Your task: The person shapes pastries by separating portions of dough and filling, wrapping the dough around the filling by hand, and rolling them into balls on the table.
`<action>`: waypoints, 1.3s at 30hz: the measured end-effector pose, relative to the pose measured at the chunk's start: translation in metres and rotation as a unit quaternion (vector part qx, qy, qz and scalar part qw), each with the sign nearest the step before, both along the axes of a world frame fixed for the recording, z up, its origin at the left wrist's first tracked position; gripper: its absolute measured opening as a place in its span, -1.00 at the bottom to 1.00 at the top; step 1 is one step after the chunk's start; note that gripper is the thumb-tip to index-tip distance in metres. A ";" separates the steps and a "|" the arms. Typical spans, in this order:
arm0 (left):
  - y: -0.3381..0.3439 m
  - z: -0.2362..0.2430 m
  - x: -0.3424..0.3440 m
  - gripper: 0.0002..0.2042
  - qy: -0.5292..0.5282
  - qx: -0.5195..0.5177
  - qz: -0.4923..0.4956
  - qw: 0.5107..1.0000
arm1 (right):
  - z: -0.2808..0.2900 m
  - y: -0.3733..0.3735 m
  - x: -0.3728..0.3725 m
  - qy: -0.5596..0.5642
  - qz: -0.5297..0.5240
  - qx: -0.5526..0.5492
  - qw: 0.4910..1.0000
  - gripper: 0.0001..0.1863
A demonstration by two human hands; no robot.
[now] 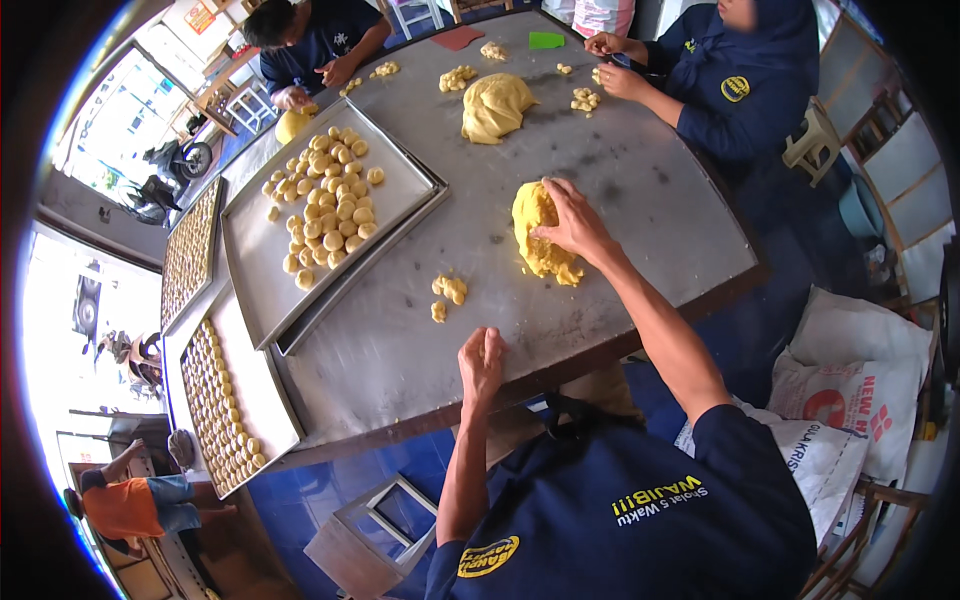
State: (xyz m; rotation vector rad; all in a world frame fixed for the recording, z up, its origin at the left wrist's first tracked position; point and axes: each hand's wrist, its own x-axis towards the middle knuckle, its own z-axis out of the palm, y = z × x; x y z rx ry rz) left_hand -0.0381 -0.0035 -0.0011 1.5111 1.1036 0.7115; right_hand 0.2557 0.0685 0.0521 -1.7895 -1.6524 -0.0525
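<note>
My right hand (575, 222) reaches over a bright yellow, crumbly mound (535, 215) on the metal table. Its fingers and thumb curve against the mound's right side, their tips partly sunk in it. My left hand (481, 362) hovers at the table's near edge with its fingers curled closed; whatever they may hold is hidden. Just beyond that hand lie a few small lumps of pale dough (452, 289). A large, smooth ball of pale yellow dough (496, 107) rests farther back.
Left of the mound, a metal tray (390, 215) holds many round dough balls (330, 205). More trays with rows of balls (215, 400) line the left edge. Two co-workers in navy (330, 40) handle dough across the table. White sacks (850, 390) stand at right.
</note>
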 end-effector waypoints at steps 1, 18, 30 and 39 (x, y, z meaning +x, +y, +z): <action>0.002 -0.003 -0.001 -0.61 -0.001 0.002 -0.002 1.000 | -0.004 0.002 0.006 0.055 0.027 -0.075 0.995 -0.10; -0.002 0.010 0.013 -0.85 0.131 0.235 -0.010 0.963 | -0.060 -0.120 -0.054 -0.046 -0.055 -0.016 0.997 -0.50; 0.067 0.023 0.032 -0.84 0.274 0.280 0.051 0.919 | -0.032 -0.104 -0.045 -0.008 -0.039 -0.089 0.995 -0.74; 0.018 0.011 -0.002 -0.75 0.338 0.382 -0.011 0.860 | -0.030 -0.100 -0.017 0.308 -0.049 -0.056 0.948 -0.72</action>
